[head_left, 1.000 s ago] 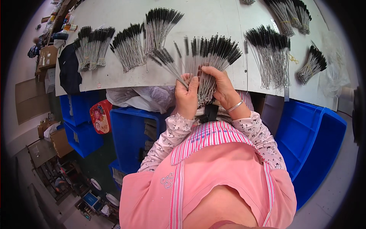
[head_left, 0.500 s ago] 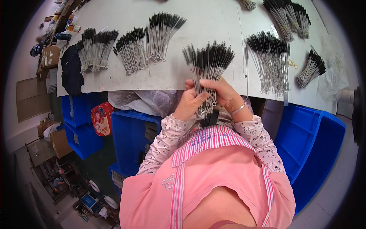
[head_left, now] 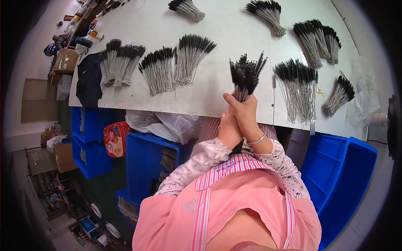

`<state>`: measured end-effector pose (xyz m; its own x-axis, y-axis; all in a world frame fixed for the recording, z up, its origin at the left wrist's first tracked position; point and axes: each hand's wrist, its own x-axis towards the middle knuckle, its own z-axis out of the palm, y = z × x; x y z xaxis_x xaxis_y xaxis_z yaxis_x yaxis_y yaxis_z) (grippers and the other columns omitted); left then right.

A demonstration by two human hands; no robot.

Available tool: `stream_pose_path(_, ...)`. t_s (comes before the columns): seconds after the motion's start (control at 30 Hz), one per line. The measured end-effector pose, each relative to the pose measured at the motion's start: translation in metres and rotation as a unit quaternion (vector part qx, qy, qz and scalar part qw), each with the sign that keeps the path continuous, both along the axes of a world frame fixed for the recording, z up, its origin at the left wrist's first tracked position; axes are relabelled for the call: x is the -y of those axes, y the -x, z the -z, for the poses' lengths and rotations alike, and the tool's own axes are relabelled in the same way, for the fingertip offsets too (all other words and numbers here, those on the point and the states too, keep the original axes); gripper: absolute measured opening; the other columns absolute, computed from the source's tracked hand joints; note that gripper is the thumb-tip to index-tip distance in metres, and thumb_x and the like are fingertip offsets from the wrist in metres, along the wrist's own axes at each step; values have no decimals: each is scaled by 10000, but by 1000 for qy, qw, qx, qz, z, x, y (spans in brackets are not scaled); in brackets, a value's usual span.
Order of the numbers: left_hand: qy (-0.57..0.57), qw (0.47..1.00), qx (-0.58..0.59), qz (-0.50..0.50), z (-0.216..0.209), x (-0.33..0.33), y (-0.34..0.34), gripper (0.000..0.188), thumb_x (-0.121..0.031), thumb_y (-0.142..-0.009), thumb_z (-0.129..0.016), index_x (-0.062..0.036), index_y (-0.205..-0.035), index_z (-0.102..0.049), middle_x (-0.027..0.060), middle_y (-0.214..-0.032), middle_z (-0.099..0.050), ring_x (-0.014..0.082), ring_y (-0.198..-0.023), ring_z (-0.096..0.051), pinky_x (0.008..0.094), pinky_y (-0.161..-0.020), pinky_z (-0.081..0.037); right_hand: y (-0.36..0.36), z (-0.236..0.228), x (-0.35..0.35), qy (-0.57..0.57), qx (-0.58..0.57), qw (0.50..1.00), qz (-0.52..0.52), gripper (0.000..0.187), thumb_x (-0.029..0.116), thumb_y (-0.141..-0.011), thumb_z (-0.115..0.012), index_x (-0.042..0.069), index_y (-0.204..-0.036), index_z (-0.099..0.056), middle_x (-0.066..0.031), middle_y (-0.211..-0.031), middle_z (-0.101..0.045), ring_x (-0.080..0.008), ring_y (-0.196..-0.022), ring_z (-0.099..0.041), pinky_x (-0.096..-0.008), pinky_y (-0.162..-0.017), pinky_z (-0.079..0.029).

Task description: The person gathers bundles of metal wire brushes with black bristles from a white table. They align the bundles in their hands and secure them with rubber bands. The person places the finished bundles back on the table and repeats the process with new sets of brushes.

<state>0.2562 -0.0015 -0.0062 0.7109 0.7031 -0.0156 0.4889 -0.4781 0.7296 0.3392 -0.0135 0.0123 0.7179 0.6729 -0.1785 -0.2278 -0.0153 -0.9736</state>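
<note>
A bundle of wire-handled straw brushes [head_left: 245, 75] with black bristles stands upright just past the table's front edge, heads together at the top. My right hand [head_left: 246, 112] is closed around the wire stems below the bristles, thumb toward the left. Lower and to the left, my left hand [head_left: 229, 129] is closed on the lower part of the same bundle, pressed against my right hand. The looped handle ends are hidden by my hands. To the right lies a loose spread of similar brushes [head_left: 296, 90], and a single brush [head_left: 274, 98] rests beside it.
More brush piles lie left on the white table [head_left: 226, 37]: a middle pile [head_left: 157, 73], a fuller pile [head_left: 190, 60] and banded bundles [head_left: 121, 62]. Tied bundles [head_left: 268, 16] lie farther back. Blue crates [head_left: 335, 167] stand below at both sides, with plastic bags [head_left: 163, 125] under the edge.
Both hands have moved slightly right and tightened round the bundle, the right one turning. The fanned brush heads have drawn close together. The view has shifted, showing more of the table's far part.
</note>
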Motion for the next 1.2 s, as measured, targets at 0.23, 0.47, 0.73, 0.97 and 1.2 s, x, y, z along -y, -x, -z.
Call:
stream_pose_path(0.23,72,995,65,-27,1,-15,-8,497,-208,-794,-665,-26,-1212,-469,193,-950,-652,378,-881,-629,418,-722,-501,5,-26,-6,-26,67,997,14,306,69,-754,-749,-20,-979,-562,-18,-851,-601,-94,-746,-537,-240,-670,-454)
stream_pose_path(0.47,591,793,132,69,-36,-26,27,342,-76,-854,-610,37,-1142,-464,103,-794,-612,163,-683,-613,270,-572,-461,-48,-19,15,-66,16,996,-63,579,307,-901,-595,-86,-1303,-455,-169,-1178,-596,-184,-1037,-564,-289,-908,-437)
stream_pose_path(0.73,655,723,61,214,-36,4,66,650,-62,-810,-671,-10,-1344,-304,102,-932,-618,176,-876,-593,320,-861,-441,-110,-73,-6,-191,202,867,-414,701,528,-957,-320,-56,-1308,-484,-187,-1328,-516,-286,-1283,-443,-368,-1091,-291)
stream_pose_path(0.97,581,788,36,200,-42,18,75,697,-18,-762,-699,-20,-1329,-295,85,-913,-628,147,-849,-592,297,-816,-455,-87,-76,-5,10,204,810,-549,493,353,-968,-488,-6,-1305,-514,-126,-1294,-563,-233,-1242,-482,-336,-1052,-340)
stream_pose_path(1.2,601,759,36,247,-30,18,75,677,-84,-762,-738,-22,-1307,-341,64,-927,-626,124,-870,-585,284,-822,-450,-80,-92,-8,-257,132,826,-484,479,355,-988,-438,30,-1337,-488,-104,-1303,-558,-213,-1240,-477,-331,-1070,-313)
